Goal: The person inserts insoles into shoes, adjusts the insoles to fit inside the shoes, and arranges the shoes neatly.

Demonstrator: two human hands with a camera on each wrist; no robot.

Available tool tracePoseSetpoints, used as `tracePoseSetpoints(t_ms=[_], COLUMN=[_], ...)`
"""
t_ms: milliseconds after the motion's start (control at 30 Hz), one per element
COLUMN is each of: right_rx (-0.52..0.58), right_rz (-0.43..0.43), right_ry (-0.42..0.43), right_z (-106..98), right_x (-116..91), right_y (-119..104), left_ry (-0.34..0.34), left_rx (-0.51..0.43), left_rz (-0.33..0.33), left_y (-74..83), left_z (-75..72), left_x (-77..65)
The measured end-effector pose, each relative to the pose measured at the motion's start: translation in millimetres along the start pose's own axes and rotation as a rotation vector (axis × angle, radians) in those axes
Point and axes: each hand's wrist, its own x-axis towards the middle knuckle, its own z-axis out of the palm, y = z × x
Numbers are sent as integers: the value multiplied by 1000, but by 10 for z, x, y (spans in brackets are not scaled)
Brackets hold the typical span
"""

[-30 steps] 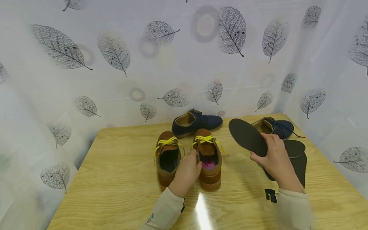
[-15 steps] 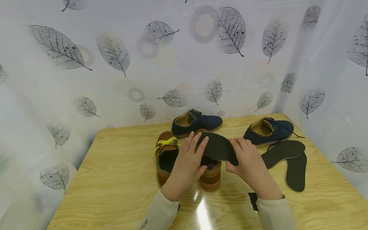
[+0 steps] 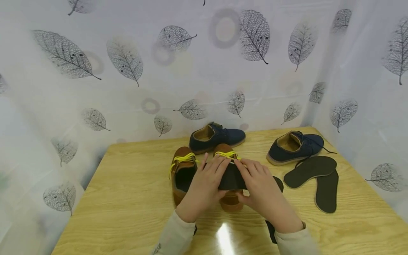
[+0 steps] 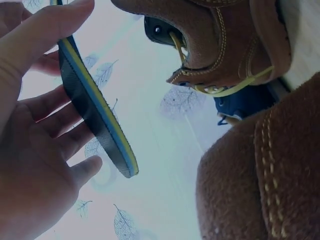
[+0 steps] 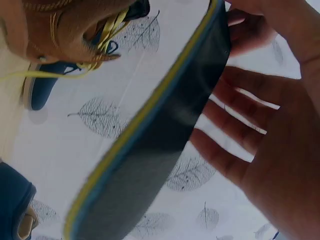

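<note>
Both hands hold one black insole (image 3: 232, 177) above the heel of the right-hand brown shoe (image 3: 231, 202). My left hand (image 3: 205, 184) grips its left end, thumb on the near side and fingers on the far side. From the other side my right hand (image 3: 261, 186) pinches it the same way; part of the insole shows beyond that hand. A yellow and blue layered edge runs along the insole (image 5: 150, 110) in the right wrist view. Beside the left hand stands the other brown shoe (image 3: 183, 180), its yellow laces loose. The hands and insole hide the right-hand shoe's opening.
Two more dark insoles (image 3: 326, 191) lie overlapping on the right of the wooden table (image 3: 121, 198). Behind them is a navy shoe (image 3: 296, 147) with a trailing lace. Another navy shoe (image 3: 218, 138) sits behind the brown pair, near the leaf-patterned curtain (image 3: 197, 74).
The right hand has brought the insole leftward from the right side to over the right-hand brown shoe. My left hand has left that shoe's side and taken hold of the insole.
</note>
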Motion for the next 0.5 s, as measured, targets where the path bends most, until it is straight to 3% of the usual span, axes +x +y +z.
tracePoseSetpoints(t_ms=[100,333,500], right_rx=[-31,-68,-38], right_rz=[24,49,79], right_ry=[-2,83,95], right_z=[51,119,115], right_x=[26,74,93], right_y=[-69,-157,-176], left_ry=[9,74,95], left_rx=[12,-23,-55], left_rz=[8,54,90], left_y=[-37,-91,-135], left_z=[-11,-14,-40], left_x=[-2,6,13])
